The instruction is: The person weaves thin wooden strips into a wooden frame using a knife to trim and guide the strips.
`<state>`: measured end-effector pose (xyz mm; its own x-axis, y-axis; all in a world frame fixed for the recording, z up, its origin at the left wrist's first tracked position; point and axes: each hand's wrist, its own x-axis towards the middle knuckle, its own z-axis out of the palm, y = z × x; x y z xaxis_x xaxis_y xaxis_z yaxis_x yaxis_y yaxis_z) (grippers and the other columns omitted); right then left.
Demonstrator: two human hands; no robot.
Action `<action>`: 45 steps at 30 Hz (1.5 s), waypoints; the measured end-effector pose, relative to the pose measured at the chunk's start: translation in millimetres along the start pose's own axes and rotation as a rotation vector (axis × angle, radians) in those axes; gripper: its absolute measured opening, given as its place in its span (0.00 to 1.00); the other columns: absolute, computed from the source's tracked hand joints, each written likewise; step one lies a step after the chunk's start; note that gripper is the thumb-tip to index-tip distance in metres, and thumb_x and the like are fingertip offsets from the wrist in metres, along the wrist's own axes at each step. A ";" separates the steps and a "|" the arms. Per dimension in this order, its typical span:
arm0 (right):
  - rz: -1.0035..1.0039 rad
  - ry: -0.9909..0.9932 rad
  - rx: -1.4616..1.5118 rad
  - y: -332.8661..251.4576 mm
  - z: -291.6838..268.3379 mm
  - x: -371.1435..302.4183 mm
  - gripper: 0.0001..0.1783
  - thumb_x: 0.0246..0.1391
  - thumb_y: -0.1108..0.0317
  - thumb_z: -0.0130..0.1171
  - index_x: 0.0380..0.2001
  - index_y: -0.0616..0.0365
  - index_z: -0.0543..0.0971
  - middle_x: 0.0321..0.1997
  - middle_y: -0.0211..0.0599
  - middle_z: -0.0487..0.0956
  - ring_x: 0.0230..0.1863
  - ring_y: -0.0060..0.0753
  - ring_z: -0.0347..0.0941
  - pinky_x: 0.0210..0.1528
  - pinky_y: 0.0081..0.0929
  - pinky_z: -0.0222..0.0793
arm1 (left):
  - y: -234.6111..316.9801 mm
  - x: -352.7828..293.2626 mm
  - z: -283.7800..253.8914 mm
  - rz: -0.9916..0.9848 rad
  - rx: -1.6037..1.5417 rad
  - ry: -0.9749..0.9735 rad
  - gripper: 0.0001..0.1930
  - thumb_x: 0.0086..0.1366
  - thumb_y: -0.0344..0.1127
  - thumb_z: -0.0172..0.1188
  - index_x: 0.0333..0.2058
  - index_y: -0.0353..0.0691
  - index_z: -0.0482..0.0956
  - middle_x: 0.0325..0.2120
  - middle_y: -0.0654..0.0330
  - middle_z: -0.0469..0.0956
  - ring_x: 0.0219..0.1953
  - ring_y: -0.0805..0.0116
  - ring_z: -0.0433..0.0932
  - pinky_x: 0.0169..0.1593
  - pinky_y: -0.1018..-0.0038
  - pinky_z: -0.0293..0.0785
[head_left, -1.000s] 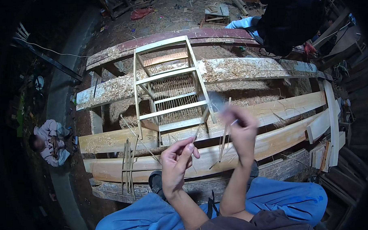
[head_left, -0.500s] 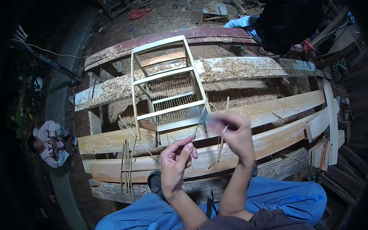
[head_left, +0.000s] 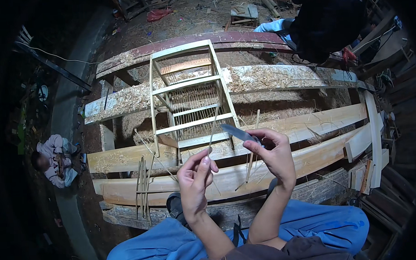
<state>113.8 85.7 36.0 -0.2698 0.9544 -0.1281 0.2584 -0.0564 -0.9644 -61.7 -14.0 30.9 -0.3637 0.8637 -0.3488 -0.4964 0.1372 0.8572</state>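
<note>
Between the thumb and fingers of my left hand (head_left: 197, 181) I pinch a thin wooden stick (head_left: 213, 130), which points up and slightly right. My right hand (head_left: 274, 154) is closed round the handle of a knife (head_left: 236, 132); its blade points up-left, close to the stick but apart from it. Beyond both hands a pale wooden frame (head_left: 193, 118) with crossbars and rows of thin rods lies over the planks. Several loose sticks (head_left: 144, 185) rest left of my left hand, and another stick (head_left: 251, 163) lies below the knife.
Long planks (head_left: 308, 125) run across in front of me, the farther one (head_left: 279, 77) covered in wood shavings. Cut boards (head_left: 374, 138) stand at the right end. A person in dark clothing (head_left: 328, 25) is at the far right; another person (head_left: 55, 158) sits at far left.
My right hand has moved slightly right and down, drawing the knife away from the stick. The blade, blurred before, now shows clearly. My left hand still holds the stick.
</note>
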 end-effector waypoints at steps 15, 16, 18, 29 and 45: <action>0.016 -0.484 0.287 5.5 22.6 1.2 0.16 0.48 0.66 0.71 0.40 0.60 0.84 0.33 0.31 0.83 0.33 0.17 0.75 0.33 0.19 0.68 | -3.0 -4.3 -0.4 -0.024 -0.020 -0.092 0.15 0.66 0.29 0.58 0.51 0.32 0.76 0.25 0.61 0.76 0.17 0.86 0.59 0.20 0.87 0.50; -0.029 -0.310 0.225 10.4 19.2 1.7 0.16 0.48 0.66 0.71 0.40 0.60 0.84 0.34 0.31 0.83 0.33 0.18 0.76 0.33 0.20 0.69 | -7.2 -0.8 5.9 -0.040 -0.034 -0.116 0.15 0.66 0.29 0.58 0.51 0.32 0.76 0.25 0.61 0.76 0.17 0.86 0.59 0.20 0.87 0.50; -0.117 0.037 0.094 20.0 12.7 2.7 0.16 0.48 0.66 0.71 0.40 0.60 0.83 0.35 0.33 0.83 0.35 0.19 0.77 0.34 0.21 0.69 | -14.3 4.8 12.3 -0.098 -0.015 -0.160 0.15 0.66 0.31 0.58 0.50 0.33 0.76 0.24 0.60 0.76 0.17 0.86 0.58 0.20 0.87 0.50; -0.066 -0.085 0.180 -3.3 13.0 1.5 0.18 0.47 0.68 0.72 0.42 0.60 0.83 0.32 0.30 0.82 0.30 0.14 0.73 0.29 0.13 0.66 | -2.2 1.6 9.5 -0.065 -0.049 -0.083 0.15 0.68 0.30 0.56 0.52 0.32 0.74 0.25 0.57 0.78 0.15 0.88 0.55 0.19 0.87 0.48; -0.083 0.449 0.058 22.1 -8.3 17.1 0.14 0.52 0.68 0.68 0.42 0.62 0.83 0.35 0.33 0.83 0.33 0.20 0.77 0.34 0.17 0.71 | 0.7 -3.4 4.0 -0.056 -0.024 -0.112 0.12 0.69 0.32 0.56 0.47 0.33 0.77 0.24 0.57 0.77 0.14 0.88 0.55 0.18 0.86 0.48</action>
<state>122.5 103.2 14.4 0.1449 0.9881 0.0514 0.1973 0.0220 -0.9801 -57.7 -14.9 34.2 -0.2451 0.9041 -0.3501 -0.5323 0.1764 0.8280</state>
